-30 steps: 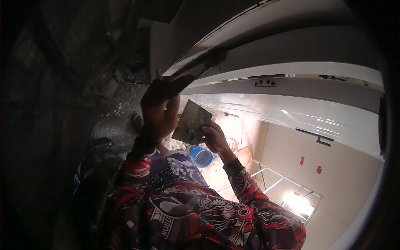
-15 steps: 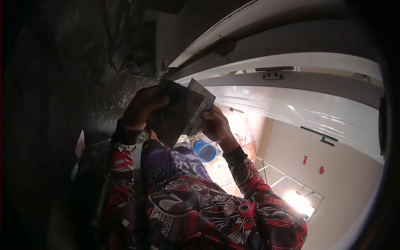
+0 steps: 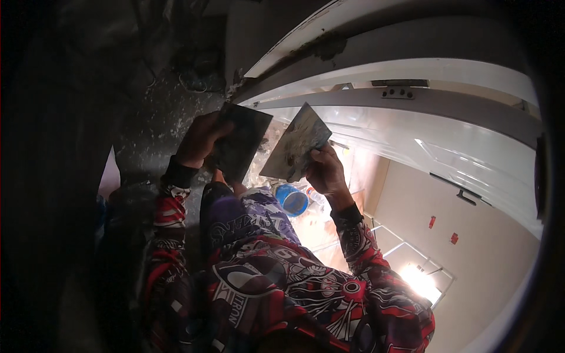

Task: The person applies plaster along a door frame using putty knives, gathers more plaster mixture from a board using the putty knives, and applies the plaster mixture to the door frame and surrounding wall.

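My left hand (image 3: 200,140) is closed on the edge of a dark, flat rectangular plate (image 3: 246,136), with the thumb lying over its face. To the right, my right hand (image 3: 327,172) grips a second flat plate (image 3: 297,143) by its right edge. Pale, plaster-like smears cover the face of this second plate. A narrow gap separates the two plates, which are both held up in front of my legs. The fingers behind each plate are hidden.
A blue bucket (image 3: 292,200) stands on the bright floor below my right hand. White door-like panels (image 3: 406,125) with dark fittings stretch across the upper right. White specks mark the dark floor (image 3: 150,112) at left. A bright lamp (image 3: 420,283) glows at lower right.
The two plates overlapped before and are now apart. My right hand has moved right with its plate, turning the smeared face into view. The left plate has shifted slightly.
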The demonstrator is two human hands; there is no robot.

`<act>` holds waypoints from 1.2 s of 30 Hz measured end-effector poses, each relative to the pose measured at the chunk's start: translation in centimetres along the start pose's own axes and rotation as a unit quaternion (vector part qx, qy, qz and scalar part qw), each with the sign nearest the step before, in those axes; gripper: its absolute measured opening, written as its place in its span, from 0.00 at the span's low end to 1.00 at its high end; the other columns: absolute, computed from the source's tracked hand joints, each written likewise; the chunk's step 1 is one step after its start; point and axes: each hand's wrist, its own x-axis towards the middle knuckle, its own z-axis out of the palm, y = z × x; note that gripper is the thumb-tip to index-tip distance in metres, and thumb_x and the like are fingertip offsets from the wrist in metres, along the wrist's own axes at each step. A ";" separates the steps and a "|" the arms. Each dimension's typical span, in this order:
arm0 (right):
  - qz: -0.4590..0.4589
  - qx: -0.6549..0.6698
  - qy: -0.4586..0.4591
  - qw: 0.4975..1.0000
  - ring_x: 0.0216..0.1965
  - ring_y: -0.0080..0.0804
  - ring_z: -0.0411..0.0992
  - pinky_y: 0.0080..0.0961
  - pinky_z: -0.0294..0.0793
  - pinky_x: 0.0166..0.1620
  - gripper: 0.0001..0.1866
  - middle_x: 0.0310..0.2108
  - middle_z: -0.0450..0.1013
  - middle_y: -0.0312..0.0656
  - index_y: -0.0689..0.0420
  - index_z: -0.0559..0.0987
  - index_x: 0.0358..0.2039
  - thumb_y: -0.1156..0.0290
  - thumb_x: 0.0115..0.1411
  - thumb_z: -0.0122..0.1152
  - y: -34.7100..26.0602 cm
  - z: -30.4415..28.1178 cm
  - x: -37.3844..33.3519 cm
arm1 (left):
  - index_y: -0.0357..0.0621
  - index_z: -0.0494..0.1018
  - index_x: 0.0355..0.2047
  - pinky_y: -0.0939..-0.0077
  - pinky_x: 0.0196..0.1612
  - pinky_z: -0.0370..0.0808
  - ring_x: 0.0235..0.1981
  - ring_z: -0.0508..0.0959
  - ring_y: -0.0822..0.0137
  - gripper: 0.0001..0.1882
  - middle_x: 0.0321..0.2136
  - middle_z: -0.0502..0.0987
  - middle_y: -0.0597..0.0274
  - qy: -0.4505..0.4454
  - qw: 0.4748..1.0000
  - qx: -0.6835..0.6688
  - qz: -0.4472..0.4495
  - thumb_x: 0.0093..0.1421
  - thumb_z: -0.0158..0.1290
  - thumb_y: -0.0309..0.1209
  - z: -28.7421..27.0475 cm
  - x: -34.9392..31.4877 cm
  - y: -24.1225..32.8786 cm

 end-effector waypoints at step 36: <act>-0.122 -0.370 0.063 0.919 0.41 0.31 0.77 0.25 0.76 0.42 0.15 0.42 0.76 0.44 0.65 0.70 0.53 0.72 0.69 0.45 2.2 2.3 0.9 | 0.43 0.72 0.47 0.61 0.38 0.76 0.36 0.75 0.48 0.20 0.42 0.72 0.47 0.174 0.927 0.314 0.104 0.53 0.57 0.16 7.0 -9.3 -9.5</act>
